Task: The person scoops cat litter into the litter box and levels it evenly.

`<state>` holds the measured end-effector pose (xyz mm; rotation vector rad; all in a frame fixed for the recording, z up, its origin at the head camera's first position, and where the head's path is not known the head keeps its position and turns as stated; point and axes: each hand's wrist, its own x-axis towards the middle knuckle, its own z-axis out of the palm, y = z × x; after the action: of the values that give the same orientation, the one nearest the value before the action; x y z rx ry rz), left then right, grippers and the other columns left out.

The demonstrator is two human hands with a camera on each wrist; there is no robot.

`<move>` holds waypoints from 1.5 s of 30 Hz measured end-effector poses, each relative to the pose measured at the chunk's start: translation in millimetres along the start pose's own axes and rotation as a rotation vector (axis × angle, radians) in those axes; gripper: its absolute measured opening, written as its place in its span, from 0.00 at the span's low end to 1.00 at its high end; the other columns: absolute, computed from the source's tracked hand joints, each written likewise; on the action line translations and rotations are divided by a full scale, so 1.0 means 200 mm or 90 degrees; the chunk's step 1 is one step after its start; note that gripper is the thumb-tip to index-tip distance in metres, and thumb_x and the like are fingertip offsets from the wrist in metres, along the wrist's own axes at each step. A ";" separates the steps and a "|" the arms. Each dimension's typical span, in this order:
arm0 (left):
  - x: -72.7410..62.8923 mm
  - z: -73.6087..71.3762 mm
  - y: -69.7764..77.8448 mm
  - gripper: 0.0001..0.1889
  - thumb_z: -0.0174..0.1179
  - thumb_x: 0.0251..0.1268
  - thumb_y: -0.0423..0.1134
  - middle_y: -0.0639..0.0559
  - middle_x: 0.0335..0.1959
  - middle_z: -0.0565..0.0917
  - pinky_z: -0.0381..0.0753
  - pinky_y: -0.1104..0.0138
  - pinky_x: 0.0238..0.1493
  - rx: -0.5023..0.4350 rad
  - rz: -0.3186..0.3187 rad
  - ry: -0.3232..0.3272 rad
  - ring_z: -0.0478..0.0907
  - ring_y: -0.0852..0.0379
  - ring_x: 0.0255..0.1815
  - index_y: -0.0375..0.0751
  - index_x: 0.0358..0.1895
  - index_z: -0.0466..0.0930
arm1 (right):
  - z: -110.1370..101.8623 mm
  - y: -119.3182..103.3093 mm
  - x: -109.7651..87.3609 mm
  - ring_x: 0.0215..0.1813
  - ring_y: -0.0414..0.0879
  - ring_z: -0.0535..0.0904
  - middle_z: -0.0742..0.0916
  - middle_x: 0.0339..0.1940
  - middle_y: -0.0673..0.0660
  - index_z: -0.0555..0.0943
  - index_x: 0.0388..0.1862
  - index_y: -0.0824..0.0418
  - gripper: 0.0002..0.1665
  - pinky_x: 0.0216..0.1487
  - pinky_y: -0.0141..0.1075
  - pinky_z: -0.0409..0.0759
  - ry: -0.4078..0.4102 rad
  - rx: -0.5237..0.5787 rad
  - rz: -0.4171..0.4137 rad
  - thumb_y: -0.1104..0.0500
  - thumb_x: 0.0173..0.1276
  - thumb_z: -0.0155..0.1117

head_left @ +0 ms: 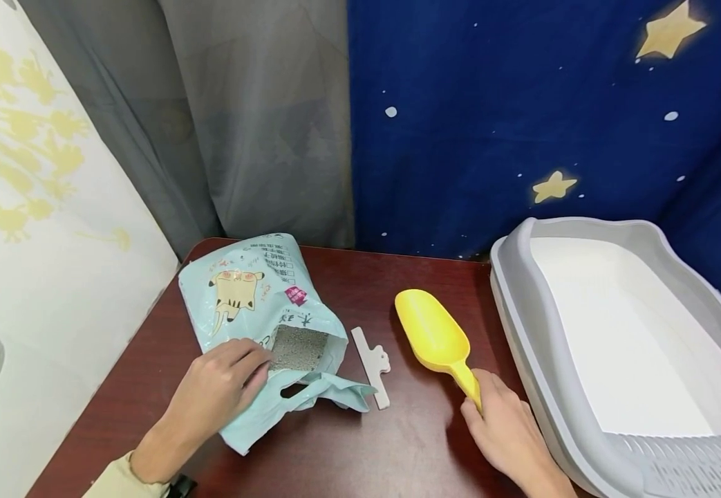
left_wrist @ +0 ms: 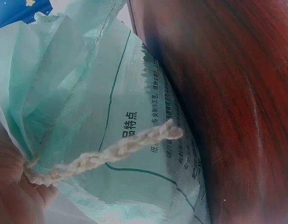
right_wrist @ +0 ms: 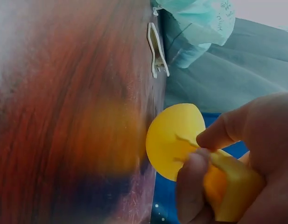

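Observation:
A light-blue bag of cat litter lies on the table at the left, its mouth open on grey granules. My left hand grips the near-left edge of that mouth with curled fingers; some fingertips are hidden. In the left wrist view the bag's printed side fills the middle, with a braided cord across it. My right hand holds a yellow scoop by its handle, the bowl pointing away from me. Thumb and fingers wrap the handle in the right wrist view, and the scoop's bowl looks empty.
Between bag and scoop lies a white sealing clip. A grey litter box with a white inside stands at the right, close beside my right hand. Grey and blue star-patterned curtains hang behind the dark red table. A white wall borders the left.

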<state>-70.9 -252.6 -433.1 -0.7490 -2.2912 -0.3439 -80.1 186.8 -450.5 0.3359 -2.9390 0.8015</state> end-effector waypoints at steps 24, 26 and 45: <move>0.02 -0.01 -0.01 0.24 0.47 0.86 0.43 0.52 0.35 0.87 0.88 0.57 0.34 -0.015 0.007 -0.001 0.85 0.53 0.33 0.39 0.37 0.92 | -0.25 -0.13 -0.21 0.27 0.28 0.69 0.81 0.36 0.32 0.86 0.56 0.37 0.40 0.31 0.24 0.71 0.129 0.087 -0.200 0.69 0.46 0.82; 0.02 -0.01 -0.01 0.24 0.47 0.86 0.43 0.52 0.35 0.87 0.88 0.57 0.33 -0.016 0.013 0.004 0.85 0.53 0.33 0.39 0.37 0.92 | -0.25 -0.15 -0.21 0.28 0.28 0.69 0.80 0.36 0.31 0.85 0.57 0.36 0.41 0.31 0.23 0.71 0.127 0.088 -0.223 0.69 0.45 0.82; 0.02 -0.02 -0.01 0.26 0.45 0.87 0.46 0.50 0.36 0.87 0.89 0.56 0.34 -0.017 0.004 -0.017 0.84 0.52 0.34 0.37 0.39 0.92 | -0.20 -0.29 -0.14 0.32 0.24 0.71 0.77 0.35 0.30 0.88 0.55 0.42 0.33 0.33 0.19 0.70 0.047 0.110 -0.361 0.65 0.49 0.80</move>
<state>-71.6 -253.6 -427.5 -0.7789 -2.3132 -0.3637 -39.2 163.8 -390.4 1.0609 -2.4954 0.9407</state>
